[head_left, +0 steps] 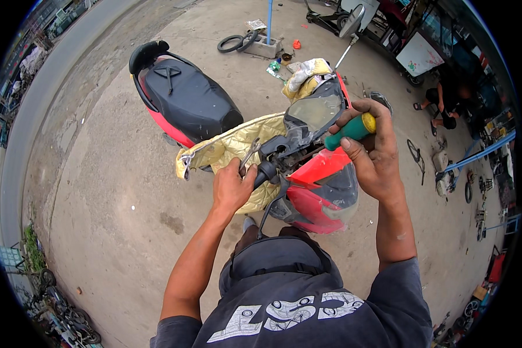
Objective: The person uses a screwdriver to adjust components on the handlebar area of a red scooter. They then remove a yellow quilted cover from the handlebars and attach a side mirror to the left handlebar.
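Head view shows a red scooter (316,191) standing on a bare concrete floor (116,209), its black seat (188,98) toward the far side. The left hand (232,188) has its fingers closed around the black handlebar grip (265,172), just beside the brake lever (248,155). The right hand (374,153) has its fingers wrapped around a screwdriver (349,131) with a green handle and yellow end cap, held over the headlight cover near the dark windscreen (316,110). A yellow quilted cover (232,151) lies draped across the middle of the scooter, between seat and handlebar. Farther off on the floor, a loose tyre (231,42) lies beside a concrete block (262,46) at the foot of a blue pole (269,20).
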The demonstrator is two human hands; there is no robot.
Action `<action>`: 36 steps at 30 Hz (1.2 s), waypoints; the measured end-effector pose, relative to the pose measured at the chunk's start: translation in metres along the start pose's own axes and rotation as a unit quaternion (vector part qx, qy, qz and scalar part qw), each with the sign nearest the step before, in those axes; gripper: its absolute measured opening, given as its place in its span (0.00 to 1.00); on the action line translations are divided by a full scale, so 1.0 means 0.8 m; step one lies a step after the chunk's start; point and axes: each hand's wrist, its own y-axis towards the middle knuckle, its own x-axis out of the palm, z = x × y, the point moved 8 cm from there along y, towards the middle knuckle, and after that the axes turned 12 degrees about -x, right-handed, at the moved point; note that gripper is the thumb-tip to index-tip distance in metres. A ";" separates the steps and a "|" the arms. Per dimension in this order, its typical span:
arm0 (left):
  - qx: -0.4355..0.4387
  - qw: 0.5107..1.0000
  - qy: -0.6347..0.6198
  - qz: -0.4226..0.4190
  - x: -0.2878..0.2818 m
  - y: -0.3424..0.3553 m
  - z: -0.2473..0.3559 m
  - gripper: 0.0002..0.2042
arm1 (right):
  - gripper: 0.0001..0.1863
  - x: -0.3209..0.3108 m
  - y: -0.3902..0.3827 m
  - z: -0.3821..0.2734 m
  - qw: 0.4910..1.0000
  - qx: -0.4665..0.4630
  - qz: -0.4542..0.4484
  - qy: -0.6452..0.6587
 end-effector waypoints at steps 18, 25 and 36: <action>0.004 1.000 -0.012 0.014 0.001 0.000 -0.003 0.20 | 0.28 -0.005 -0.002 0.008 1.000 -0.004 0.002 0.022; 0.004 1.000 -0.008 0.017 0.000 -0.001 -0.002 0.20 | 0.29 -0.006 -0.004 0.009 0.999 0.002 0.006 0.033; 0.007 1.000 -0.006 0.018 0.000 -0.001 -0.002 0.20 | 0.28 -0.007 -0.005 0.011 0.999 0.013 0.005 0.048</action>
